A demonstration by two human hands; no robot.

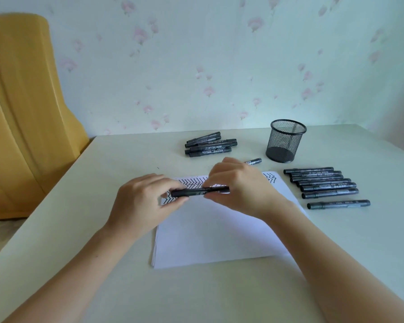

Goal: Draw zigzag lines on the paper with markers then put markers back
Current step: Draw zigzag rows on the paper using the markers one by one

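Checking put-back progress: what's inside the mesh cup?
Through the mesh cup only its dark solid base shows; no marker stands in it or sticks above the rim. Markers lie on the table in groups; one more is held by both hands over the paper.

Two bare forearms, entering from about 7 o'clock and 5 o'clock, with no sleeve edge visible anywhere up to the frame border. Left hand [141,201] and right hand [237,186] both uncovered: no glove, no ring, no watch, no bracelet or band at the wrists. Fingers slim, nails short and unpainted where visible; rest of the body out of view.
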